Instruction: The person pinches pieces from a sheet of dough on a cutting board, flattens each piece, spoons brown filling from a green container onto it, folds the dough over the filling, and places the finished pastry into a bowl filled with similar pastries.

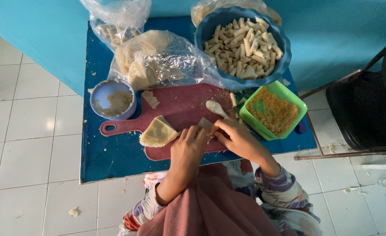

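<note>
Head view: both hands [214,137] pinch a pale wrapper [205,123] beside clear bags [158,59]

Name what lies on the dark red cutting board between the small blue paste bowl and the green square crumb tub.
In the head view: a small torn wrapper scrap near the blue bowl, then a white spoon towards the green tub, on the board.

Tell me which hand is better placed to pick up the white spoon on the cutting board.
Right. The right hand lies just below the white spoon on the cutting board. The left hand sits further away, nearer the folded wrappers.
</note>
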{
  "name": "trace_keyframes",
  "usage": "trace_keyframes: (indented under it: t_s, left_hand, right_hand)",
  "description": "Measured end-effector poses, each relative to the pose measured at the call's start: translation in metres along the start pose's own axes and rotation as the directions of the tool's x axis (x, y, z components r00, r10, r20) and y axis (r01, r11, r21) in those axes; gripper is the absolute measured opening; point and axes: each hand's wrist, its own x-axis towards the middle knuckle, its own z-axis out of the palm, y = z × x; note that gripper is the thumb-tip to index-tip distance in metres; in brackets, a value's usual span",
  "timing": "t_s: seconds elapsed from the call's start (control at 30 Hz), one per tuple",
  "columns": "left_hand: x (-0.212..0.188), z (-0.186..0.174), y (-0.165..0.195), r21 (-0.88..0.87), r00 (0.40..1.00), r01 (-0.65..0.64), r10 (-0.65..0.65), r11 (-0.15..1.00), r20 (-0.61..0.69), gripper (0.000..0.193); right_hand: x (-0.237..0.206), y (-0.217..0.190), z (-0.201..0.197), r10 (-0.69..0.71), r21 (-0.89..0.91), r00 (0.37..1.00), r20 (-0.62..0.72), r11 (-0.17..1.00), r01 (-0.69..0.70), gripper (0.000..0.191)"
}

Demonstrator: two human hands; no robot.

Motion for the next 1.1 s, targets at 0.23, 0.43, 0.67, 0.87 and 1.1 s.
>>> trace_keyframes:
  t_s: [0.23,0.43,0.67,0.87,1.1]
  left_hand:
    - [0.001,0.006,0.001,-0.008,0.999,0.047,-0.047,0.999,-0.025,0.013]
    - [0.001,0.009,0.002,-0.002,0.997,0.046,-0.046,0.999,-0.064,0.012]
    - [0.0,0.003,0.003,-0.108,0.99,0.142,-0.141,0.984,0.019,0.013]
    - [0.0,0.004,0.001,-0.126,0.988,0.156,-0.154,0.98,0.031,0.012]
    - [-0.001,0.004,0.001,-0.125,0.995,0.095,-0.099,0.988,-0.028,0.008]
  right_hand:
    - [-0.003,-0.001,-0.003,0.083,-0.021,0.996,-0.018,0.996,-0.083,0.008]
    - [-0.006,-0.009,0.012,0.029,-0.266,0.965,-0.262,0.959,-0.1,0.016]
    - [0.0,-0.01,0.019,0.015,-0.253,0.964,-0.266,0.964,-0.084,0.016]
    - [0.004,-0.011,0.02,0.034,-0.154,0.962,-0.272,0.985,-0.078,0.019]
    - [0.007,-0.012,0.02,0.056,0.0,0.978,-0.2,0.998,-0.057,0.017]
